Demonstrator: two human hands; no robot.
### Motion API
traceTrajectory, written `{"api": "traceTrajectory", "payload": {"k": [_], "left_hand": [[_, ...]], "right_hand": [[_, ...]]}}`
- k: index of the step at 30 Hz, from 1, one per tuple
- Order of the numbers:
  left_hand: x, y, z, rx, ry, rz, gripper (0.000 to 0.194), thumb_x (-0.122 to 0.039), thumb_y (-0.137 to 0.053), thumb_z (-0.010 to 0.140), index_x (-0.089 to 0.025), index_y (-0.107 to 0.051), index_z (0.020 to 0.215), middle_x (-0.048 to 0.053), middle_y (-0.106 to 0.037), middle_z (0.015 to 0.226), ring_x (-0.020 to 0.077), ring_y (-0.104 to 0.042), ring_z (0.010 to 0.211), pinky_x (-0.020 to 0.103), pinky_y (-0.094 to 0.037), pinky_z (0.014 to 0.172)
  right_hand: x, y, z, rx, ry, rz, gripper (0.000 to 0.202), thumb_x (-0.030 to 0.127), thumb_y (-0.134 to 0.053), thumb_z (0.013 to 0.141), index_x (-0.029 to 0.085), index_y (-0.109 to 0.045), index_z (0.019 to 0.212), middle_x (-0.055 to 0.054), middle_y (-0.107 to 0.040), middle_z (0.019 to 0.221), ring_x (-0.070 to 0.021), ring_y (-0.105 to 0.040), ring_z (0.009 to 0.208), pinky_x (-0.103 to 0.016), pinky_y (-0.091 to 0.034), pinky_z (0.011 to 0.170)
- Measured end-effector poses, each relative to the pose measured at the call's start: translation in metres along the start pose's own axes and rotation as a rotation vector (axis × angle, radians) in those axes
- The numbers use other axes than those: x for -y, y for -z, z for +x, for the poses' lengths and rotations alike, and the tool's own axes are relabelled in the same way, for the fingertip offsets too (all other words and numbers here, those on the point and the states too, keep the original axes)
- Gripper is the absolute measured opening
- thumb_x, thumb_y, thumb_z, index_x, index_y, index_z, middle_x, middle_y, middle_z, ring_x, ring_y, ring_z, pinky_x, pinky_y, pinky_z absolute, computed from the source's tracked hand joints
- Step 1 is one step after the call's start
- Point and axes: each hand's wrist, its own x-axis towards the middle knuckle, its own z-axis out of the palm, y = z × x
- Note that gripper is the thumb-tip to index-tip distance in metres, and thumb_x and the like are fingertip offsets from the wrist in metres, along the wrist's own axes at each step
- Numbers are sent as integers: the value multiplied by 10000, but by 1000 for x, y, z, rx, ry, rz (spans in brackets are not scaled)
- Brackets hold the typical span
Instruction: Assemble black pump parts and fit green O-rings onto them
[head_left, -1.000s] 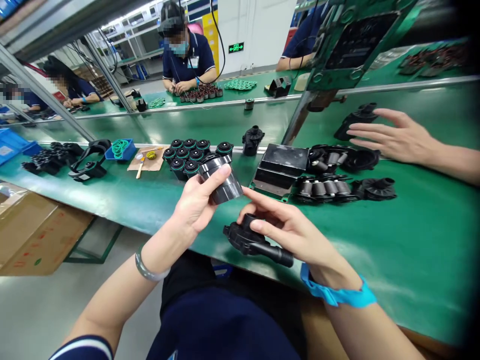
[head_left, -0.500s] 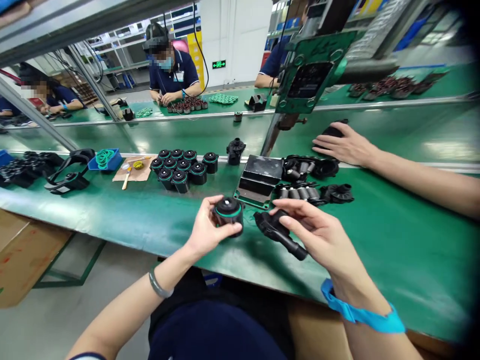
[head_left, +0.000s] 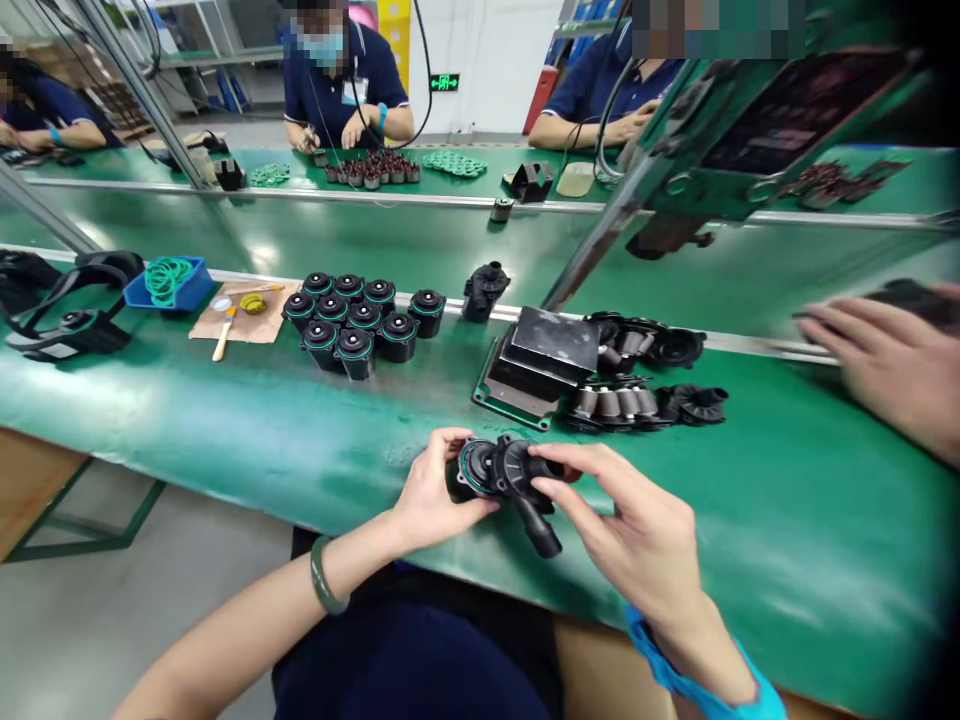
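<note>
Fingers wrapped round its side, my left hand [head_left: 435, 495] holds a black cylindrical housing [head_left: 474, 468] with a green ring on its tilted top face. My right hand [head_left: 630, 515] grips a black pump cover [head_left: 521, 475] by its short pipe; a longer pipe points down toward the table's front edge. The cover's edge is right against the housing's top and hides part of it. Behind them stands a black metal fixture block [head_left: 551, 345] on a green-edged plate.
Several ringed housings [head_left: 364, 315] stand left of centre. Further left are a blue bin [head_left: 171, 285] of green rings and a brush [head_left: 224, 335] on cardboard. A black pump [head_left: 486, 290] stands behind. Rotors [head_left: 615, 402] lie right of the fixture. Another person's hand [head_left: 892, 360] is at far right.
My hands have come together, bringing the cover up to the housing, which is now tilted toward it. The view has shifted, and the other person's hand appears further right.
</note>
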Motion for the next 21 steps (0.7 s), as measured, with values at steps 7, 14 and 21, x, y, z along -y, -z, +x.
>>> {"api": "traceTrajectory", "payload": {"k": [7,14,21], "left_hand": [[6,-5,-2,-62,37,24,673,-236,-846,589,-237,-424,1114,43,-619,1066,248,-638,968,398,-512,875],[9,-6,-2,-58,63,42,660,-249,-827,593,-232,-423,1114,48,-609,1057,260,-632,959,407,-515,869],[12,-7,-3,-51,34,41,644,-262,-813,623,-220,-424,1135,64,-600,1061,268,-627,975,424,-521,867]], "right_hand": [[7,-11,11,75,83,-6,223,153,-656,861,230,-640,1070,-52,-730,917,-195,-688,809,-325,-561,736],[4,-16,18,189,142,-1,262,131,-623,872,235,-633,1112,-61,-736,972,-204,-700,856,-342,-571,759],[0,-19,19,222,186,-45,257,132,-620,883,212,-614,1128,-73,-729,974,-197,-695,868,-335,-576,769]]}}
